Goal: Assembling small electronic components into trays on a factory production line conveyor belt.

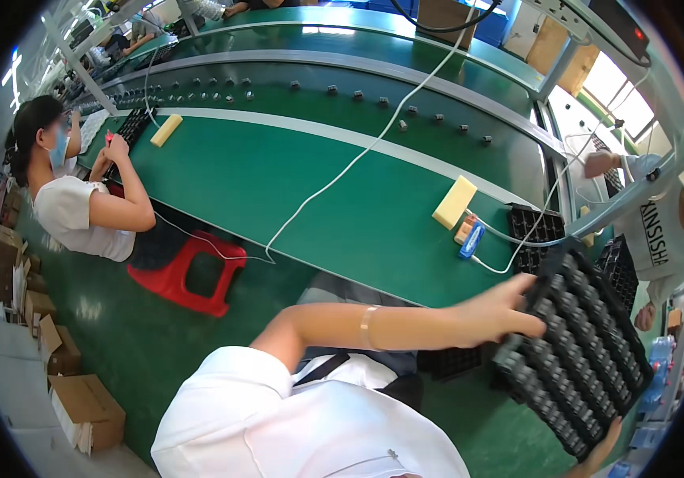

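A black tray, filled with rows of small dark parts, is held tilted off the bench's right end. My left hand grips its upper left edge, with the thumb over the rim. At the tray's lower right edge is my right hand, closed on the rim; most of it is hidden behind the tray. More black trays lie on the bench just beyond. Left of those are a blue-and-white object, a small orange block and a pale yellow block.
Along the green bench runs a conveyor belt carrying several small metallic parts. A white cable crosses the bench. At left, a co-worker sits near a red stool; another person stands at right. Cardboard boxes line the left.
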`<control>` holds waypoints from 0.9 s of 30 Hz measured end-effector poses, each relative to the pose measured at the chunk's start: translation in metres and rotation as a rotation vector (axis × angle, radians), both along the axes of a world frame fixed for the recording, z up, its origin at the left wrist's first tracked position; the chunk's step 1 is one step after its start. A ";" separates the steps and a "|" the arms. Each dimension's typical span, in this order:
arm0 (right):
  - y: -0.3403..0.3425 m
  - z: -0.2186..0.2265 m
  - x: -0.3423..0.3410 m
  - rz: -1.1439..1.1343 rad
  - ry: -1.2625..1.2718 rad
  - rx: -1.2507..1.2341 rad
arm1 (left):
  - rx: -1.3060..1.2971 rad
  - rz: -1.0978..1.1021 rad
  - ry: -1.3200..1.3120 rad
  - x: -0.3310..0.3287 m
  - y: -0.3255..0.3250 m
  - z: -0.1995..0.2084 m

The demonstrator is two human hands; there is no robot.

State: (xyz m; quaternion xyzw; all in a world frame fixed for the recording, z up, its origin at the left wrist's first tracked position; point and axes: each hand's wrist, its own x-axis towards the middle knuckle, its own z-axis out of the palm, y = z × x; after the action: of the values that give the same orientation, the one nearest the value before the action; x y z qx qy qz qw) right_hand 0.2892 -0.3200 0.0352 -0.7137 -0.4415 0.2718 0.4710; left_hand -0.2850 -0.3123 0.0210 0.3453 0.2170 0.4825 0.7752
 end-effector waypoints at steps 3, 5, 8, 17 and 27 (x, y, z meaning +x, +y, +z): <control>-0.003 -0.021 -0.119 0.106 0.018 0.092 | -0.120 0.093 0.161 -0.073 -0.028 -0.029; 0.004 -0.032 -0.192 0.343 0.150 0.085 | -0.128 0.208 0.140 -0.117 -0.035 -0.051; 0.027 -0.057 -0.309 0.464 0.216 0.185 | -0.078 0.286 0.057 -0.178 -0.033 -0.095; 0.080 -0.084 -0.527 0.911 0.257 0.153 | -0.248 0.700 0.581 -0.350 -0.049 -0.158; 0.122 -0.109 -0.590 1.154 0.442 -0.217 | -0.049 0.760 1.535 -0.466 -0.058 -0.150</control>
State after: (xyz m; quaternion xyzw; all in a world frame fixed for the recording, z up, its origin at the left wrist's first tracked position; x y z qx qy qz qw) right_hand -0.3005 -0.1977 -0.0739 -0.3312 -0.6179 0.6666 0.2535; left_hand -0.7506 -0.3702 -0.1287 0.4633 0.7931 0.3373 0.2065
